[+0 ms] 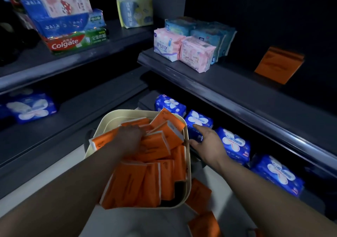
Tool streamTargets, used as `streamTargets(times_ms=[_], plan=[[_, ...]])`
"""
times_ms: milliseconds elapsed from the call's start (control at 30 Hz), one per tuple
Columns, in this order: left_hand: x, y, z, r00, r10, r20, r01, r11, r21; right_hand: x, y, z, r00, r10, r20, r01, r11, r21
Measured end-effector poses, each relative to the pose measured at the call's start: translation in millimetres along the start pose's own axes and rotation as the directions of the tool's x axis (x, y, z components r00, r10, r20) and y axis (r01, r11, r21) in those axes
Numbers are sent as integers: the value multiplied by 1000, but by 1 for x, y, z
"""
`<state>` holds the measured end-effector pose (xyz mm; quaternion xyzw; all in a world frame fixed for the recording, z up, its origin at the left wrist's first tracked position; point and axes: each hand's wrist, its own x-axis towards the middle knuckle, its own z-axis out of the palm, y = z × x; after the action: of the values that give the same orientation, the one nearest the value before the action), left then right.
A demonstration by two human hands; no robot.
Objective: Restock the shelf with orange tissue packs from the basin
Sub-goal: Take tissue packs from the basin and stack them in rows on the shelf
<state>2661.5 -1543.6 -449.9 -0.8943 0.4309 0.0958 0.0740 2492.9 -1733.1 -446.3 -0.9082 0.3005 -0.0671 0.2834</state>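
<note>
Left hand (131, 138) down in the basin (113, 116), palm lowered onto the heap of orange tissue packs (155, 178), fingers bent over one near the top. Cannot tell whether properly clamped on it yet. Right hand (206, 143) just beside the basin's right rim, fingers spread apart, holding nothing, in front of the blue packs (233, 143).

Judged as the picking step, and early in the job, with the basin close to full, a few stray packs (198, 194) outside it, and only a lone orange pack (279, 65) up on the upper shelf (228, 90), well to the right of the pink packs (197, 56).

Next calls for closing round a single pack, pulling it clear of its neighbours without dragging others out, then carrying it up and right to stand beside the lone one.
</note>
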Motion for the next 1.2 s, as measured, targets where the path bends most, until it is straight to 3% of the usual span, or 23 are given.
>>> streamTargets(times_ms=[100, 233, 467, 600, 833, 967, 1067, 1200], plan=[[-12, -12, -21, 997, -62, -50, 59, 997, -56, 1, -8, -1, 999, -46, 0, 46, 997, 55], [-30, -38, -59, 973, -183, -140, 134, 943, -304, 6, -19, 2, 993, -114, -12, 115, 991, 72], [-45, -50, -66, 910, -333, -246, 193, 867, -460, 23, -35, 22, 982, -178, 62, 175, 983, 51], [-38, -55, -62, 909, -370, -191, 233, 832, -504, 36, -33, 39, 980, -105, 171, 108, 994, -7], [-25, -55, -62, 915, -359, -182, 219, 823, -524, 53, -34, 57, 954, -104, 281, 108, 994, 3], [-20, -56, -62, 914, -363, -181, 229, 831, -508, 54, -33, 61, 950, -183, 254, 213, 973, -94], [-17, -58, -63, 914, -365, -179, 239, 839, -488, 50, -30, 44, 953, -224, 204, 226, 974, 11], [-16, -53, -72, 916, -350, -194, 217, 842, -494, 45, -18, -2, 984, -163, 71, 142, 960, 243]])
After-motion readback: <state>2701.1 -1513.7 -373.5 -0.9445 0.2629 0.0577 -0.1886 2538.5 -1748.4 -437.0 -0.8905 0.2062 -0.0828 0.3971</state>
